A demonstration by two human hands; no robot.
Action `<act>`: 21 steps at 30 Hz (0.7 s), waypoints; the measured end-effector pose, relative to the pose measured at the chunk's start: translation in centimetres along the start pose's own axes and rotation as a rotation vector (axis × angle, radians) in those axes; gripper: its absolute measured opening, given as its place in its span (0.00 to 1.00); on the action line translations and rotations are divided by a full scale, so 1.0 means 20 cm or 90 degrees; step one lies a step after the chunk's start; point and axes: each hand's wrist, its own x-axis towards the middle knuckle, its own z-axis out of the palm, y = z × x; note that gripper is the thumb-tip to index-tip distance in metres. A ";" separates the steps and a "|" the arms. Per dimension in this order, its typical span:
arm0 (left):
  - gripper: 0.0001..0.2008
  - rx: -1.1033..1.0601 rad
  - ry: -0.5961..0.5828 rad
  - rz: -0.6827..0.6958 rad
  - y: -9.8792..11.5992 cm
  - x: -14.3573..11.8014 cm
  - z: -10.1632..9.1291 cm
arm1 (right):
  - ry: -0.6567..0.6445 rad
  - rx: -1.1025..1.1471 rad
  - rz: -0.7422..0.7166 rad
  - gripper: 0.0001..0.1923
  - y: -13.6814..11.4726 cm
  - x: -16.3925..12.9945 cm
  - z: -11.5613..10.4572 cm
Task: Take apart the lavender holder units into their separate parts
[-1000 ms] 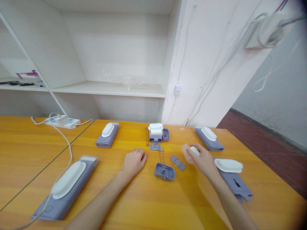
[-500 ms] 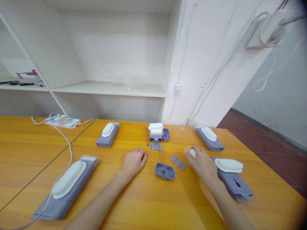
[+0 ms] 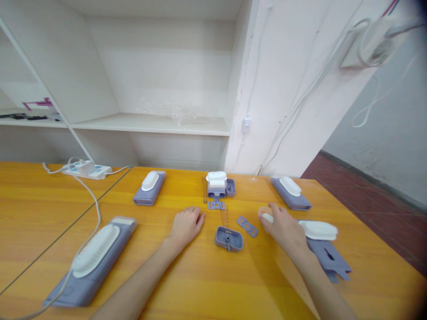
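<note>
My right forearm is passing just beside the slotted purple case (image 3: 328, 255) with its white pad (image 3: 318, 230); I cannot tell whether they are touching, but a careless outward sweep could be shoving it. The purple tray (image 3: 236, 242) is sitting between my arms, and swinging low across it could tip it. My right hand (image 3: 283, 226) is holding the small white piece (image 3: 267, 218), fingers bent and drawn in around it near the tabletop; most of it is hiding under them, and it could be slipping if its smooth face gives poor grip. My left hand (image 3: 187, 225) is resting palm down, fingers loosely bent, thumb parted, with nothing showing in its hold.

The big purple case (image 3: 96, 262) is lying off to my left, a white cable (image 3: 98, 212) running over it, which could be snagging a sleeve. The slotted plate (image 3: 247, 226) and the thin spring (image 3: 224, 215) are lying between my hands, in the way of any direct crossing. Farther off, the white stack (image 3: 216, 179) is standing beside a second spring (image 3: 204, 191), and the power strip (image 3: 96, 170) is lying by the shelf unit.
</note>
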 end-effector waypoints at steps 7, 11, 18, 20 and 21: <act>0.17 -0.002 -0.004 -0.002 0.00 0.00 0.00 | -0.012 -0.003 -0.010 0.20 0.00 -0.01 -0.07; 0.17 -0.001 -0.004 0.000 0.00 0.00 -0.01 | -0.020 -0.009 -0.004 0.22 -0.01 -0.01 -0.16; 0.17 0.001 -0.009 -0.007 0.00 0.00 -0.01 | -0.115 0.093 -0.011 0.23 0.04 0.00 -0.23; 0.17 0.002 -0.010 -0.008 0.00 0.00 -0.01 | -0.110 0.108 -0.015 0.22 0.06 0.01 -0.22; 0.17 0.003 -0.010 -0.008 0.01 0.00 -0.01 | -0.112 0.106 -0.017 0.20 0.06 0.01 -0.20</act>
